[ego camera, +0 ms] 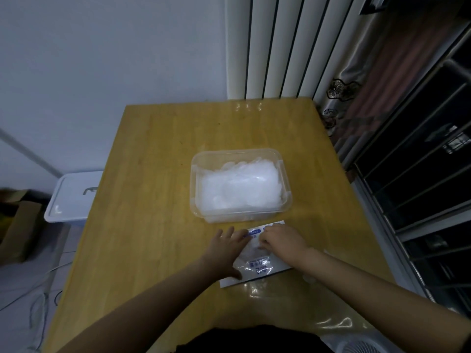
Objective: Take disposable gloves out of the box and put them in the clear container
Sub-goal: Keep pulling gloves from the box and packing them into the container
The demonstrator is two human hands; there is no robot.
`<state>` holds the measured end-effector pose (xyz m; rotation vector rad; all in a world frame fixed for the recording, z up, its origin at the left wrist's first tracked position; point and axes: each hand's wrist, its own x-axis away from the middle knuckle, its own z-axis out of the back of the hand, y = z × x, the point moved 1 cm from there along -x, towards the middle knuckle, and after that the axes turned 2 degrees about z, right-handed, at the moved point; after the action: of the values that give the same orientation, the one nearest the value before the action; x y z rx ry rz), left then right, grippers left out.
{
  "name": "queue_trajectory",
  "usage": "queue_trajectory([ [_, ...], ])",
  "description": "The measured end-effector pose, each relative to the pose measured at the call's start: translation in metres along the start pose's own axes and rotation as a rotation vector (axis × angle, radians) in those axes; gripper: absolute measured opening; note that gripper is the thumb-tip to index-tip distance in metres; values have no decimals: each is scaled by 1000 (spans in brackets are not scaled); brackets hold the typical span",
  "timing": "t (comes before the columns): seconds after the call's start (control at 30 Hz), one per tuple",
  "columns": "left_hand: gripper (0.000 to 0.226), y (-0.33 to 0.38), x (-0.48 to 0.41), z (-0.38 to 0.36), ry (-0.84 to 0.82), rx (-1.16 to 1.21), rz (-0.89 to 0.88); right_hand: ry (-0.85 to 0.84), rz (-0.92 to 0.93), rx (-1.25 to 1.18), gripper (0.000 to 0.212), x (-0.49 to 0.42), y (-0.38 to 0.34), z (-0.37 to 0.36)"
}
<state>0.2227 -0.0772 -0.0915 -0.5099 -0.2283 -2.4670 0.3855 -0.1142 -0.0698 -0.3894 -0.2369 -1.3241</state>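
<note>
A flat white glove box (257, 268) with blue print lies near the front of the wooden table (158, 200). My left hand (224, 250) lies flat on the box's left part, fingers spread. My right hand (280, 240) sits on the middle of the box with fingers curled at its opening, where a bit of clear glove film shows; whether it pinches the film is unclear. Just behind the box stands the clear container (196, 171), holding a heap of translucent white gloves (242, 187).
A white lidded bin (74, 197) stands on the floor left of the table, with a cardboard box (17, 230) beside it. A radiator (280, 47) is behind the table. Curtain and dark window frames are at the right. A white fan (362, 349) is at the bottom edge.
</note>
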Motion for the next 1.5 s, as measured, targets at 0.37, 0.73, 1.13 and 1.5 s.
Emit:
queue_trajectory([
  [0.37,75,-15,9,2,-1,254,109,213,-83,-350,18,-7,-9,17],
  [0.73,73,-13,12,0,-3,357,166,275,-148,-385,17,-4,-10,29],
  [1.13,10,-8,-1,19,384,939,332,124,-42,-608,4,2,-9,14],
  [1.5,24,-21,1,15,356,1068,356,66,-103,-437,10,4,0,7],
])
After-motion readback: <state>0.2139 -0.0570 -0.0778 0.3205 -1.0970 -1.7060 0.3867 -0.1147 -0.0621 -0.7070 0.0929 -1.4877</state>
